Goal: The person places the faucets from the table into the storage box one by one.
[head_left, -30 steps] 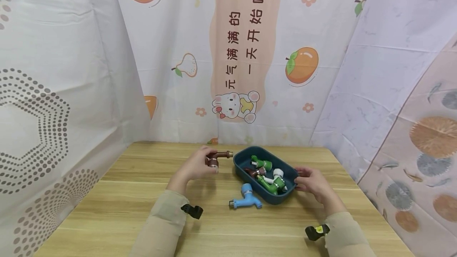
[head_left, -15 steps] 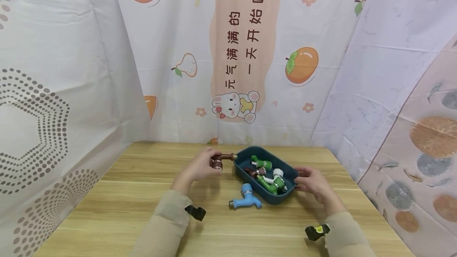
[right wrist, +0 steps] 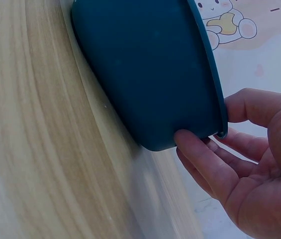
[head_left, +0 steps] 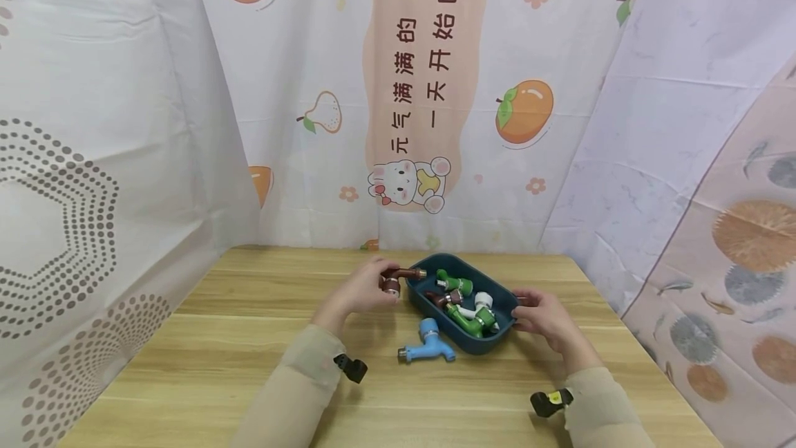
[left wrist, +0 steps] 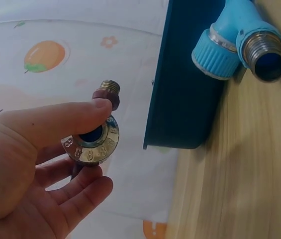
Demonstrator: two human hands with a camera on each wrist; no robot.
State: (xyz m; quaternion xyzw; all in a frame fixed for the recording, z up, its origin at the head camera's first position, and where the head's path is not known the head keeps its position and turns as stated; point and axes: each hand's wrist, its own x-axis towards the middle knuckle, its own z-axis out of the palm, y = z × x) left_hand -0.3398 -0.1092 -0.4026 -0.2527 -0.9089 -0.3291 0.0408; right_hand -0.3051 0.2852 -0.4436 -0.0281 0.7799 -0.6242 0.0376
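Observation:
My left hand pinches a brown tap between thumb and fingers, its brass threaded end over the left rim of a dark teal bin. In the left wrist view the tap's round metal-edged end faces the camera. At the bin's right end, my right hand holds the rim, thumb at the lip and fingers against the outer wall. Inside the bin lie a green tap, another brown tap, a white tap and a second green tap.
A light blue tap lies on the wooden table in front of the bin. Behind the table hangs a printed white curtain, with more cloth at both sides. A small black camera is strapped to each wrist.
My left hand has moved right with the brown tap, bringing its threaded end from left of the bin to over the rim. The right hand and the bin have stayed in place.

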